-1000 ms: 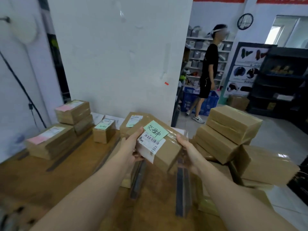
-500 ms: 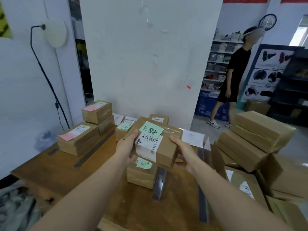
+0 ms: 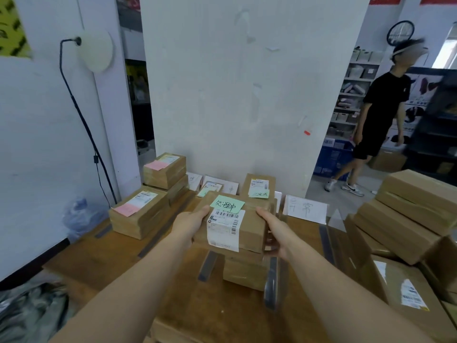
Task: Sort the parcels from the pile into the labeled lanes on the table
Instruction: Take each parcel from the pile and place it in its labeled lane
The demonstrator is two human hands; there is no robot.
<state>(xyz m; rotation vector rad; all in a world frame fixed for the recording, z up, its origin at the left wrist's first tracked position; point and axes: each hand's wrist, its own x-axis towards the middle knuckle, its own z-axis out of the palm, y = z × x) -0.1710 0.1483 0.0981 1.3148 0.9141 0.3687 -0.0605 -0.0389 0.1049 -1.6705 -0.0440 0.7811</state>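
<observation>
Held parcel: the green-note parcel (image 3: 237, 229) is level between both grips, over the middle lane of the surface (image 3: 103, 258), between two dark tape strips (image 3: 207, 266).
Left grip: the left grip (image 3: 190, 224) clasps the parcel's left side with the thumb on the top face. The fingers are hidden beneath.
Right grip: the right grip (image 3: 272, 231) clasps the right side, thumb along the top edge, fingers curled round below.
Just changed: a second ago the parcel was tilted, up beside the pile (image 3: 408, 219) at the right edge. Half a second ago it hovered over the lower parcel (image 3: 243, 273), whose own green note still showed. Now it has come down and covers that note, seemingly resting on it.
Meaning: green goes on green, so the lane looks right. Placement seems all but done, with only the release left.
Other lanes: the pink-note stacks (image 3: 138, 214) stand toward the left edge, the far parcel (image 3: 258, 186) at the far edge, and the paper lane sign (image 3: 305, 209) beside it.
Remaining: the pile looks large, so much sorting is left.
</observation>
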